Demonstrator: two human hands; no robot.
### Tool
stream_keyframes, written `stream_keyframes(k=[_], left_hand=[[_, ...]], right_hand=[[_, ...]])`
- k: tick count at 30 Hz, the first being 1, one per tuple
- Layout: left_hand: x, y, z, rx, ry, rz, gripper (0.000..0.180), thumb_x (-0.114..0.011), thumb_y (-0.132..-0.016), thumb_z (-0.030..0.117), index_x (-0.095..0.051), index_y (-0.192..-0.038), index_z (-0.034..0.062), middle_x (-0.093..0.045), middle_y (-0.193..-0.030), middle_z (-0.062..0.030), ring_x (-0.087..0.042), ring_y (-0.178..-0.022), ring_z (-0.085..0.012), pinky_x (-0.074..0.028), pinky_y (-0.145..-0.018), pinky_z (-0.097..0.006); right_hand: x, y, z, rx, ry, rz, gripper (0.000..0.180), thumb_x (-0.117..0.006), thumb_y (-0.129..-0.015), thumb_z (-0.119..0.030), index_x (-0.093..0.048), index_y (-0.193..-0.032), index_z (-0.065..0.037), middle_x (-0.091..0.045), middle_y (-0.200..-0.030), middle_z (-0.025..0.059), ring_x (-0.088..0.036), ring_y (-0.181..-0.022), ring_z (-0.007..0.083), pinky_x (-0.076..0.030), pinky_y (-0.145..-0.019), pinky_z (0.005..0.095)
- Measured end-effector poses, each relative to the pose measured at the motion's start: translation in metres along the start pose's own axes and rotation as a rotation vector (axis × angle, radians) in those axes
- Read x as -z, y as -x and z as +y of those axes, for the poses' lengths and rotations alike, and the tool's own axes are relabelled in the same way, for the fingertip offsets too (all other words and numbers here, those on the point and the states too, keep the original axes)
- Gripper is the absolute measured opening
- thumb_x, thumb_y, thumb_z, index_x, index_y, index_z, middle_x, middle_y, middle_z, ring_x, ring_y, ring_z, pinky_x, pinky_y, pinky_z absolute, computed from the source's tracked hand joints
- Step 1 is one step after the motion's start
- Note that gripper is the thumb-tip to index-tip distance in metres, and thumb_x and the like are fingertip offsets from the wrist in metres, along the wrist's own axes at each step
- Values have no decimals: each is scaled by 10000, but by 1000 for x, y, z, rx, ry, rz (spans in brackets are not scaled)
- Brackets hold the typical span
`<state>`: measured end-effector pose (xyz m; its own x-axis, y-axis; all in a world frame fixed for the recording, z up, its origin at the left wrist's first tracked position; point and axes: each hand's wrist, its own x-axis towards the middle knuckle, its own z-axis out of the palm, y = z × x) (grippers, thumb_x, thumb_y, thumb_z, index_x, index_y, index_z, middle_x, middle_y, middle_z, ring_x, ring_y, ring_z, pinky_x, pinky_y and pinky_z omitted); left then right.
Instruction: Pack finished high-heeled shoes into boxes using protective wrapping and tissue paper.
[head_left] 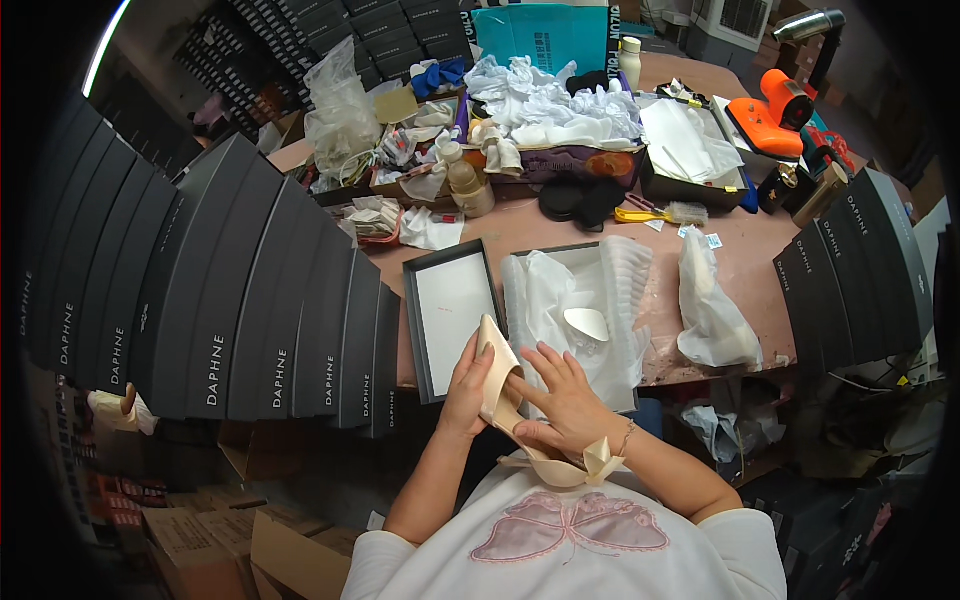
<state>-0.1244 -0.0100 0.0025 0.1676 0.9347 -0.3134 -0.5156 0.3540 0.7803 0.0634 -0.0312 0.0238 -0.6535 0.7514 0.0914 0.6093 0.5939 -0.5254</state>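
A cream shoe (505, 400) with a bow (603, 460) is held close to the body, above the lap. The left hand (466, 385) is wrapped around the shoe's left side, its fingers (470, 352) curled shut on the edge. The right hand (562, 400) is laid on the shoe's right side, with its fingers (548, 365) spread and pressed flat against it (the thumb is tucked near the bow). So the shoe is kept between both hands. Just past it, an open box (575, 300) with white paper is seen on the surface (745, 265), and a dark lid (450, 315) is placed beside it. Farther left, black boxes (250, 290) are stacked in a row.
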Motion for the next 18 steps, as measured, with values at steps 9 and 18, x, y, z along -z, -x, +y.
stream_keyframes(k=[9, 18], left_hand=[[-29, 28, -23, 12, -70, 159, 545, -392, -1016, 321, -229, -1467, 62, -445, -1332, -117, -503, -1176, -208, -436, -973, -333], [-38, 36, -26, -68, -134, 71, 595, -382, -1019, 360, -195, -1474, 24, -371, -1400, -142, -439, -1240, -209, -386, -1022, -314]], right_hand=[[-61, -23, 10, -171, -390, 264, 744, -381, -932, -586, -668, -938, 100, -15, -1520, 317, -17, -1403, 496, -59, -1086, 624], [-42, -3, -2, -282, -424, 145, 756, -378, -920, -616, -667, -986, 80, -63, -1494, 356, -85, -1398, 492, -85, -1081, 627]])
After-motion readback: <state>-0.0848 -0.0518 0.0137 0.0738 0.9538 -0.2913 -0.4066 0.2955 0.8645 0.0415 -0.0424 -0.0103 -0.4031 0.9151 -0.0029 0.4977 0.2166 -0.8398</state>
